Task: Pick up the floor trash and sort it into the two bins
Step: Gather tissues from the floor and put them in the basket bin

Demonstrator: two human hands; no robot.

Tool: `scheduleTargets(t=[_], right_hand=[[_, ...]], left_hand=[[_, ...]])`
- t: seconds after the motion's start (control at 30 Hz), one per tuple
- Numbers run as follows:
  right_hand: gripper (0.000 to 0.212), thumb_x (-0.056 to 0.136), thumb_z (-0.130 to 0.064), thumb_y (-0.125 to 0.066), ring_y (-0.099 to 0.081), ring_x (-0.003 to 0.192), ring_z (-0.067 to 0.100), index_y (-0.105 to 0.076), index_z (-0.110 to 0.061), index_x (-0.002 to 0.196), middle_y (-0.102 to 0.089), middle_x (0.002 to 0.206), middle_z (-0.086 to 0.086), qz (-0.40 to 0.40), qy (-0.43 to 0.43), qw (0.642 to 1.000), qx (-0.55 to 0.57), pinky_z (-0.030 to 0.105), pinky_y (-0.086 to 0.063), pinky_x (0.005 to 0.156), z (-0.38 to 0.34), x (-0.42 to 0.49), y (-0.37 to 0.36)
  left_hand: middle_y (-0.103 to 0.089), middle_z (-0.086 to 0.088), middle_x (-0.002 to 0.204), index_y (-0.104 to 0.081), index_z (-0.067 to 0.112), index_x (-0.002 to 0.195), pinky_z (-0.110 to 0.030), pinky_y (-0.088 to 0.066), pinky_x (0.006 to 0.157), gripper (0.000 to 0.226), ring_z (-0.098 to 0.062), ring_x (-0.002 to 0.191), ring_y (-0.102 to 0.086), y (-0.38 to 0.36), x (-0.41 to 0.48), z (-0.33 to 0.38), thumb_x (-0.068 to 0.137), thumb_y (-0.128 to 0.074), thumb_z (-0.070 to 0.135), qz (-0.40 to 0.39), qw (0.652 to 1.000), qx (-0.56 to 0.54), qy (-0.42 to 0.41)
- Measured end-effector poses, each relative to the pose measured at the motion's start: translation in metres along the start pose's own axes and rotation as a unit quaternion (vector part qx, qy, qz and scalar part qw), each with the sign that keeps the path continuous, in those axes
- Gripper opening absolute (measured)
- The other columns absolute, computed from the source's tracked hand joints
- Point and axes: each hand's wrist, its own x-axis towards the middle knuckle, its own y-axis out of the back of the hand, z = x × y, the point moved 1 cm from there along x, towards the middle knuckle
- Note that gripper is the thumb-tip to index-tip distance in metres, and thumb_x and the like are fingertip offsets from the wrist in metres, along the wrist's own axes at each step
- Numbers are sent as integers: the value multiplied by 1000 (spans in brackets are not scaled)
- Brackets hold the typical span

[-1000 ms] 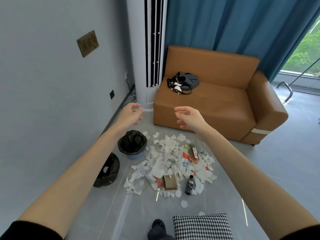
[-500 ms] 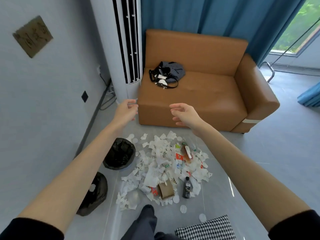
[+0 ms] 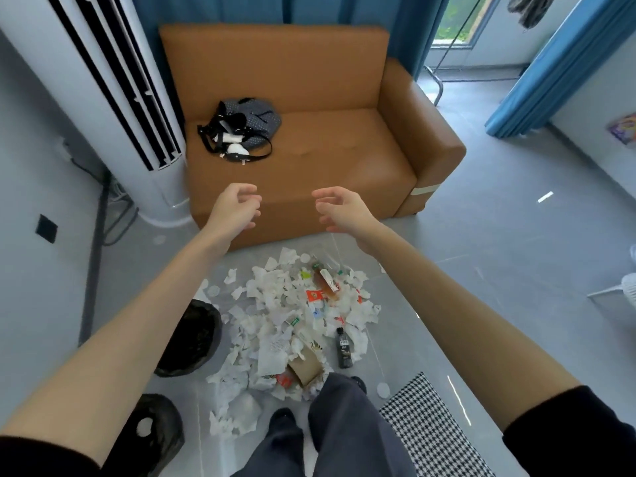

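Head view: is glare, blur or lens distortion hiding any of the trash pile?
Head view: even daylight, trash pile sharp enough to pick out the dark bottle; small glare streaks on the floor, none on the pile; wide-angle bending curves the air conditioner tower; edges slightly soft.

Both arms outstretched, trash pile (image 3: pixel 296 325) on floor, two bins (image 3: pixel 192 339), sofa (image 3: pixel 309 132)

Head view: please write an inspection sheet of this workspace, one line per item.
Surface: glossy grey tiled floor.
Job's things: trash pile of torn paper, dark bottle, brown bottle, cardboard cup; black-lined bin at its left, second bin nearer.
Clutter: houndstooth cushion by the feet.
Grippers: left hand, right hand raised, fingers loosely curled, holding nothing.
Cables: dark cables along the wall beside the air conditioner.
Surroundings: brown sofa with a bag, blue curtains.
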Motion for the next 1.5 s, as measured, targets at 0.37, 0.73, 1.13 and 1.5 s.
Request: scheduleTargets(t=[0.37,0.73,1.13,1.5], right_hand=[[28,93,-13,-49,-56,84,16,-58,-16,120,-57,106,0,81,-14,996,21,26,-49,70,33,25,55],[31,94,-13,-48,-57,90,16,-57,-15,124,-56,111,0,-16,-26,999,-31,36,-52,87,79,107,78],[29,95,-14,-47,-56,89,17,-57,-16,122,-56,116,3,-254,-47,960,-110,31,-49,78,195,232,103],[29,95,-10,-47,-50,83,18,-56,-11,122,-55,90,1,-316,-125,928,-153,22,-43,61,430,299,-4]], left_hand=[[-57,0,116,-48,14,125,-28,-52,78,32,-14,95,-59,-71,39,20,94,-43,10,-80,996,12,-22],[-58,-1,116,-49,15,123,-31,-53,84,29,-14,95,-60,-126,84,-17,95,-43,11,-24,999,-6,44],[-54,-2,115,-48,14,126,-25,-49,71,30,-18,98,-59,-231,95,-111,97,-46,18,179,956,-63,226],[-58,-5,121,-50,23,110,-33,-47,80,19,-22,104,-57,-323,108,-372,93,-45,15,221,925,-70,301]])
